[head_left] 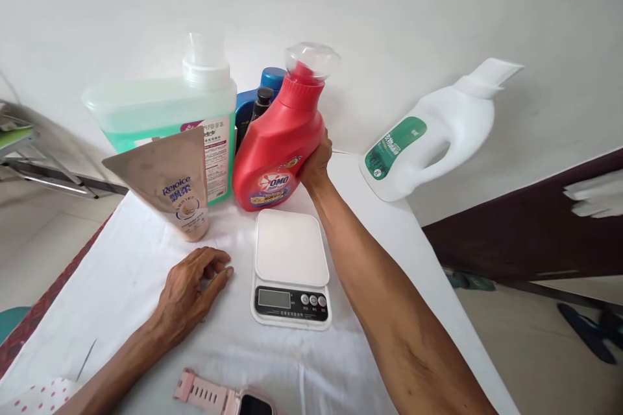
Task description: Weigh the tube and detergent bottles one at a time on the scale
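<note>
On the white cloth, near its left edge, the left hand rests flat with the fingers loosely curled and holds nothing, just in front of the upside-down Rejoice tube and the green detergent jug behind it. Near the middle lies the white kitchen scale, and just behind it, towards the far edge, stands the red OMO bottle, tilted. The right hand has its fingers closed around this bottle's right side, and the white bottle stands leaning at the far right corner.
</note>
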Motion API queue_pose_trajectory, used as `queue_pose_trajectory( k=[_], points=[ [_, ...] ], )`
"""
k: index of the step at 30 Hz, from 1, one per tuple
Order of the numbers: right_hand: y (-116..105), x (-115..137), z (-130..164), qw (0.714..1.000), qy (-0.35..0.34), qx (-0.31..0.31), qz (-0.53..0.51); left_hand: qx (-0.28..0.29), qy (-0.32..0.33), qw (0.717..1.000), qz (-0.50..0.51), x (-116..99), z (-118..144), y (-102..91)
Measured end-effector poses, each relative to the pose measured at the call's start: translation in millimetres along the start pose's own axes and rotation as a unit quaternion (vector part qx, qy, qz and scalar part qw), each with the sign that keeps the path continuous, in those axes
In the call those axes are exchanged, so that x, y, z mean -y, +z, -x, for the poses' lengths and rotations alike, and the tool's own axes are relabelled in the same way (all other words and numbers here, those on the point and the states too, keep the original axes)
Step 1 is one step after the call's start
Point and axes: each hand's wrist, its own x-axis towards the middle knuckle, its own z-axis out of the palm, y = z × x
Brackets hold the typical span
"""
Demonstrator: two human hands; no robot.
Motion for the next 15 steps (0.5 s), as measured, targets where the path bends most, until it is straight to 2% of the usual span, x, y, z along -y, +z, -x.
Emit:
queue_pose_trajectory(
  k=[2,4,6,8,12,14,15],
  points=[
    [-10,3,3,0.995,-0.014,0.001,0.094,-0.001,0.002,1.0,-0.001,0,1,-0.6],
    [-30,10,9,0.977,-0.056,0.002,0.205,-0.002,0.003,1.0,-0.002,0,1,-1.5],
    [-58,22,18,0.939,-0.146,-0.04,0.308,-0.003,0.003,1.0,-0.003,-1,1,-2.2],
    [-91,36,27,0.88,-0.246,-0.126,0.386,-0.006,0.002,1.0,-0.003,-2,0,-2.5],
    [-154,68,24,0.834,-0.29,-0.237,0.406,-0.016,0.002,1.0,-0.009,-4,-3,-1.9],
    [-178,83,7,0.833,-0.276,-0.259,0.404,-0.019,0.0,1.0,-0.015,-5,-4,-1.6],
    [-186,88,-4,0.844,-0.261,-0.241,0.403,-0.02,-0.001,1.0,-0.017,-6,-4,-1.6]
  ],
)
